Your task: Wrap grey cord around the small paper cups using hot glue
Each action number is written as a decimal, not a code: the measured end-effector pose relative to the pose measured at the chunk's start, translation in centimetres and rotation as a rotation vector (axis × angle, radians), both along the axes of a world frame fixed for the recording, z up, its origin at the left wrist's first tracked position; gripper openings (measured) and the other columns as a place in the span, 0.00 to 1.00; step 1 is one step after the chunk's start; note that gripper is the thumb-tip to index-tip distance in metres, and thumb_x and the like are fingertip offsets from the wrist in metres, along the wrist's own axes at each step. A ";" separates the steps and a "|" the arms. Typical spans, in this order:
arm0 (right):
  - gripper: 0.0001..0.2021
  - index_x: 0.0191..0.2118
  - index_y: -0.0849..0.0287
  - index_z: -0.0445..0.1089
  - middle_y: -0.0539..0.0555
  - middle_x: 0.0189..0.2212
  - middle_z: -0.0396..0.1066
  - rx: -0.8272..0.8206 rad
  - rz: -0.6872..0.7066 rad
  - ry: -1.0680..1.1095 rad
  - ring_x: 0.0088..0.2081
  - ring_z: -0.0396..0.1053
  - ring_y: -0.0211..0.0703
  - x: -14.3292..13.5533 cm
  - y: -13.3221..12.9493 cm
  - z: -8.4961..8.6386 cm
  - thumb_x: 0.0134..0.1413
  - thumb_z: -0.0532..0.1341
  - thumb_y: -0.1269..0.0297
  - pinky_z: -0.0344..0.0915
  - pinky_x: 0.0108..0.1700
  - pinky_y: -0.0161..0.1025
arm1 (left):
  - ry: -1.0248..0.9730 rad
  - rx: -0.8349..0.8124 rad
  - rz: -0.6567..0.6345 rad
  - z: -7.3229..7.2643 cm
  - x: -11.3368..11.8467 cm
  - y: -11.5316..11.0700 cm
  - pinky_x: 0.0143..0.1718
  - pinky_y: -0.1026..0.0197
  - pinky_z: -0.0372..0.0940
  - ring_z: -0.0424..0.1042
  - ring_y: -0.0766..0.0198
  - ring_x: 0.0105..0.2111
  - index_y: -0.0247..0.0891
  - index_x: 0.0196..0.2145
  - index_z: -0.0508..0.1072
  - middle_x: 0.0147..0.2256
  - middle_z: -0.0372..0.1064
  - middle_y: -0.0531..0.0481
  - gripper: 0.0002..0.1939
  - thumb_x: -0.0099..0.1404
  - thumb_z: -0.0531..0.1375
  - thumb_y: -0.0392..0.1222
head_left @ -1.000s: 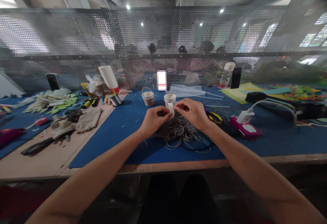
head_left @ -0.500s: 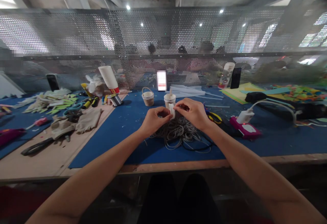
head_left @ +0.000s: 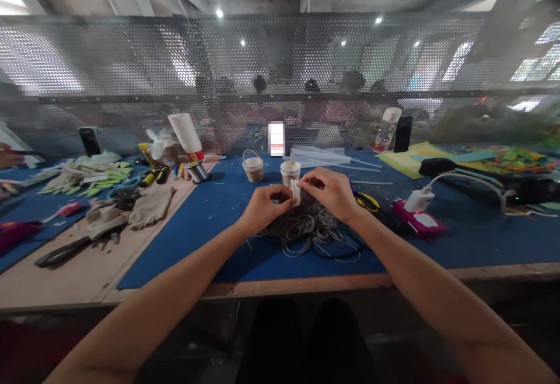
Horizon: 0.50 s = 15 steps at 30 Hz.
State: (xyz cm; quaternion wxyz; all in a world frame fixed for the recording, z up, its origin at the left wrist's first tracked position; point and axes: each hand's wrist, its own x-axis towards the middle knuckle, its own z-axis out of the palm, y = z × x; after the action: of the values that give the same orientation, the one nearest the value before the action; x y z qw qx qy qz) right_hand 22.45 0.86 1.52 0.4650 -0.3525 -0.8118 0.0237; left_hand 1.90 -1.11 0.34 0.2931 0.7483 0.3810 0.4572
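Above a heap of grey cord point(head_left: 308, 229), my left hand point(head_left: 266, 203) curls around a small paper cup point(head_left: 296, 193) tipped on its side, its white rim showing. My right hand point(head_left: 328, 191) pinches at the cup's upper edge with thumb and forefinger; whether a cord end is between them is too small to tell. The rest of the cup is largely hidden by my fingers. Just behind stand a cord-wrapped cup with a looped handle point(head_left: 253, 168) and a second wrapped cup point(head_left: 290, 171) with a stick-like piece rising from it.
A leaning stack of paper cups point(head_left: 186, 133), gloves point(head_left: 151, 206) and cutters lie left. At the back are a lit phone point(head_left: 276, 138) and clear strips point(head_left: 319, 155). On the right are yellow-handled scissors point(head_left: 367, 201), a pink power bank point(head_left: 422, 220) and coloured paper point(head_left: 406, 162).
The cup between my hands has turned slightly, and its white rim shows a little differently. Both hands stay in nearly the same place.
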 end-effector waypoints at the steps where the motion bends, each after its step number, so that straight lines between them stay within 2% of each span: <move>1: 0.06 0.37 0.52 0.75 0.49 0.30 0.74 0.000 -0.006 0.000 0.32 0.69 0.38 0.0 0.0 0.0 0.61 0.62 0.58 0.62 0.37 0.37 | -0.001 -0.001 -0.003 0.0 0.0 0.0 0.34 0.62 0.62 0.68 0.65 0.29 0.35 0.28 0.75 0.27 0.73 0.50 0.07 0.58 0.65 0.41; 9: 0.08 0.36 0.52 0.75 0.49 0.30 0.74 -0.019 -0.045 0.034 0.32 0.69 0.39 0.1 0.4 0.0 0.61 0.62 0.55 0.62 0.37 0.38 | -0.009 -0.026 -0.026 0.1 0.1 -0.2 0.36 0.61 0.63 0.69 0.65 0.30 0.35 0.29 0.76 0.28 0.73 0.50 0.06 0.57 0.66 0.40; 15: 0.14 0.41 0.53 0.75 0.53 0.36 0.73 -0.012 -0.101 0.187 0.33 0.68 0.41 0.7 0.7 0.8 0.63 0.59 0.50 0.66 0.40 0.40 | -0.201 -0.168 -0.015 -0.3 -0.2 0.4 0.33 0.62 0.63 0.70 0.65 0.29 0.35 0.31 0.77 0.28 0.75 0.50 0.09 0.56 0.68 0.44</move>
State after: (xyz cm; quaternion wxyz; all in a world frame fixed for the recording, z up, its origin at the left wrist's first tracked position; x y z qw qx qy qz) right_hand 23.20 1.57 2.35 0.5370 -0.3920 -0.7460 0.0379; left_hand 1.72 -0.71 0.04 0.3949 0.6742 0.3812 0.4942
